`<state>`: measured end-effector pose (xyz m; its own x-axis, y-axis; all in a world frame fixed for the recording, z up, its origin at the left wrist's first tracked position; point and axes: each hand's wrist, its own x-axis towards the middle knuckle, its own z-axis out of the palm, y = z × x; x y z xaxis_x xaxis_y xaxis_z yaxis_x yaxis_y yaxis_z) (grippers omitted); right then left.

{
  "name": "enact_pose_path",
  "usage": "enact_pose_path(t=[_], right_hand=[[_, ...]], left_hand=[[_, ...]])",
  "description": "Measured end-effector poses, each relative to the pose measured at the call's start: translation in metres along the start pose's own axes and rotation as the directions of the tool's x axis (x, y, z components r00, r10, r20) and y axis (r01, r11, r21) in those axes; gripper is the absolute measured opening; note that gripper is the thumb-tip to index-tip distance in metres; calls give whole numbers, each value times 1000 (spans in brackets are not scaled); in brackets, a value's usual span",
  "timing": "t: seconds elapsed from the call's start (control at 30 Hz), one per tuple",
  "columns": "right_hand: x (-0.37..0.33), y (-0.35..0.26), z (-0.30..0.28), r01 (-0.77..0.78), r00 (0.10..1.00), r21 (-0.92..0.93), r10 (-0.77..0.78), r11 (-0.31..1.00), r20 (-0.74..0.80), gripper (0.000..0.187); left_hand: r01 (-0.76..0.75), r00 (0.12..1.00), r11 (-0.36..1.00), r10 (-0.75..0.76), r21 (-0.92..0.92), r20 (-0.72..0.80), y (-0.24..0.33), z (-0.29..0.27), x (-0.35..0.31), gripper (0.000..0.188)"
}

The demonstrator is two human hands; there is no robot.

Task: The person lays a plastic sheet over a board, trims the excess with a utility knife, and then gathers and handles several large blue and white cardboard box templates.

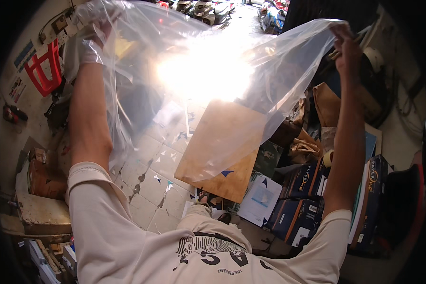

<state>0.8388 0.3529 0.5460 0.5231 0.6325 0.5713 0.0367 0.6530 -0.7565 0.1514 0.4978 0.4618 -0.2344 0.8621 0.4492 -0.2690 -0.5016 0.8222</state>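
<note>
Overhead, both hands — the left hand (87,33) and the right hand (346,43) — pinch a clear plastic bag (199,94) stretched wide above the wooden board (222,146) — opened out, nothing inside yet.

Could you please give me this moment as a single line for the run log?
left hand: shut on clear plastic bag | right hand: shut on its other top edge | bag: raised, spread wide | below: brown board, tiled floor

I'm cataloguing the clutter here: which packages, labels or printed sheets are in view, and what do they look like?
Paper-ream boxes: stacked lower right, dark blue with orange print.
Printed sheet: beside the boxes, white and light blue.
Wall stickers: upper left, small blue and white rectangles.
Cardboard box: left floor, worn brown.
</note>
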Motion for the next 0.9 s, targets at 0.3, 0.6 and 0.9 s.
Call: enact_pose_path(t=[0.3,0.6,0.9], right_hand=[[-170,-117,-265,157,899,-52,-164,986,-406,50],[-379,24,-229,-327,866,-342,424,881,265,20],[-590,79,-245,-731,341,-673,914,113,-217,32]], left_hand=[[35,995,999,-35,6,-97,20,-113,-79,36],[361,734,897,-441,-254,-516,-79,-396,-318,27],[438,238,899,-151,-33,-959,-85,-402,-496,45]])
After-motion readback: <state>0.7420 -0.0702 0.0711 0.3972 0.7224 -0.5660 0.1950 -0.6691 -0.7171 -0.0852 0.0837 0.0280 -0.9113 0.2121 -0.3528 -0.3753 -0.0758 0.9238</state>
